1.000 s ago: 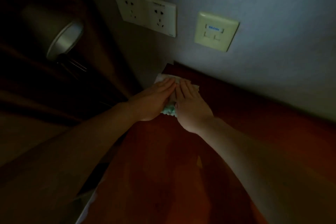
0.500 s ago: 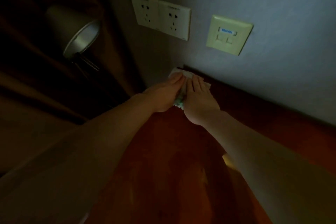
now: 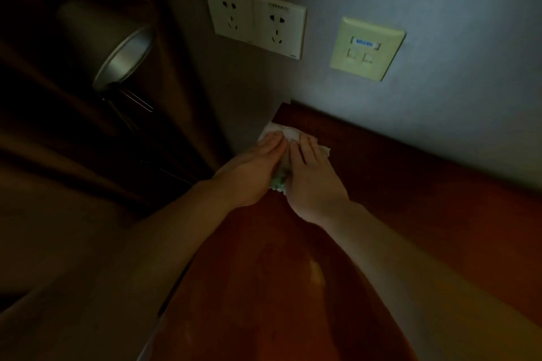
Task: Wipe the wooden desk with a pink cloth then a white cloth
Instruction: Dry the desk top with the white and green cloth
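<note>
white cloth [image 3: 289, 134], pressed under straight-fingered left grip [image 3: 252, 174] and right grip [image 3: 312, 180], has slid back from the wall [image 3: 457, 73].

Views: one wide-angle camera, worn on the person's head.
Direction: it looked forward and down at the corner where the reddish-brown wooden desk [image 3: 410, 205] met the pale grey wall [image 3: 440, 73].
Nearness: close, with two bare forearms [image 3: 410, 258] filling the lower frame.
Tilt: the desk's back edge ran aslant, with the white double power socket plate [image 3: 255, 20] and the cream data socket plate [image 3: 366, 48] above it.
</note>
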{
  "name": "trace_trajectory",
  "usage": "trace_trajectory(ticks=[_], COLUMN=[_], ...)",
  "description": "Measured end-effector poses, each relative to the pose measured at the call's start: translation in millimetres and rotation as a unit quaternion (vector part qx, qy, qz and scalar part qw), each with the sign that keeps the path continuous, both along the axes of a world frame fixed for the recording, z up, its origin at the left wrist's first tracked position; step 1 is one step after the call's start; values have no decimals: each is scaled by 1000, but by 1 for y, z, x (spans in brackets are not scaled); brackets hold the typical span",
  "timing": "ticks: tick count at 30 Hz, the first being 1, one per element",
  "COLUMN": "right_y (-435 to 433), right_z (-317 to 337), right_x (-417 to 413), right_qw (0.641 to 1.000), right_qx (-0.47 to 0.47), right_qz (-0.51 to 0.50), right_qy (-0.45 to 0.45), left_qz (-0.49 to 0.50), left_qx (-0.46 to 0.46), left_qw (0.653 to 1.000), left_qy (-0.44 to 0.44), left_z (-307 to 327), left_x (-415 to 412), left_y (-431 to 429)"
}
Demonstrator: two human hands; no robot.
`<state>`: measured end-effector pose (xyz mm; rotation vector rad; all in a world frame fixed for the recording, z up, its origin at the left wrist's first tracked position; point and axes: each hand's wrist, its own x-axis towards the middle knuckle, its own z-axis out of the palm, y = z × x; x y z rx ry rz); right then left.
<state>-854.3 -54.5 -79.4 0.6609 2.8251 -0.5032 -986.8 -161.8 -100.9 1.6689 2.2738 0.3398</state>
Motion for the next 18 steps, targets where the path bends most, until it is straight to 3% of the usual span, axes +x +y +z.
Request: trace_trajectory(ticks=[4,10,18], right_y=[-30,6,-32], right_z=[3,3,13], right_x=[31,7,38], right_qw=[1000,998,997], right_qx=[-4,46,76], right_qz=[19,15,9], right_qy=[11,-40,-12], left_qz=[-55,-42,-48], left_qx=[-2,-36,17], left_qw=[998,998,998], left_qy=[25,35,21], left_z=[-3,2,-5], left_x=[14,-1,28], left_y=[-36,9,-20])
